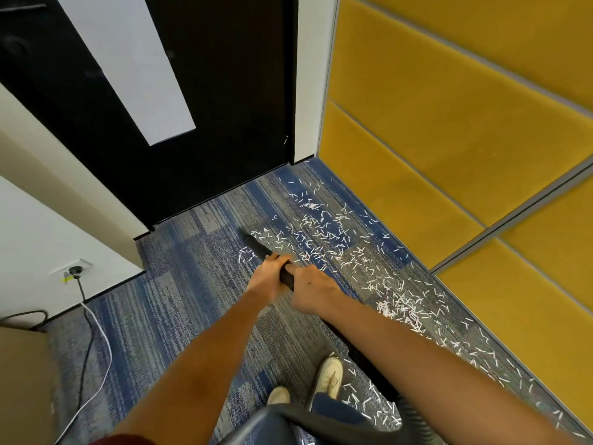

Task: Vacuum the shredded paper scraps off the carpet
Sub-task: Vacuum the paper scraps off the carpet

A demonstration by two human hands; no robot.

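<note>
You have both hands wrapped around the black vacuum wand (258, 248). Your left hand (268, 279) sits further forward, fingers curled over the top of it. Your right hand (313, 292) grips just behind, touching the left, thumb laid along the tube. The wand slants down and away from you, and its tip rests on the carpet (179, 284) at the left edge of the paper scraps (321, 232).

The scraps lie in a loose band from near the black door (208, 123) ahead, along the foot of the yellow padded wall (433, 139) on your right, and back past your right shoe (329, 375). A few lie just left of the wand tip.

The dark hose (359, 351) trails under your right forearm, across the scraps. Your left shoe (278, 395) is beside the right. On the left wall, a black cord (85, 332) hangs from an outlet (75, 268) and runs over the carpet beside a white cable (102, 342), well apart from the scraps. A dark grey shape (288, 419) sits just below your shoes; you cannot tell what it is.
</note>
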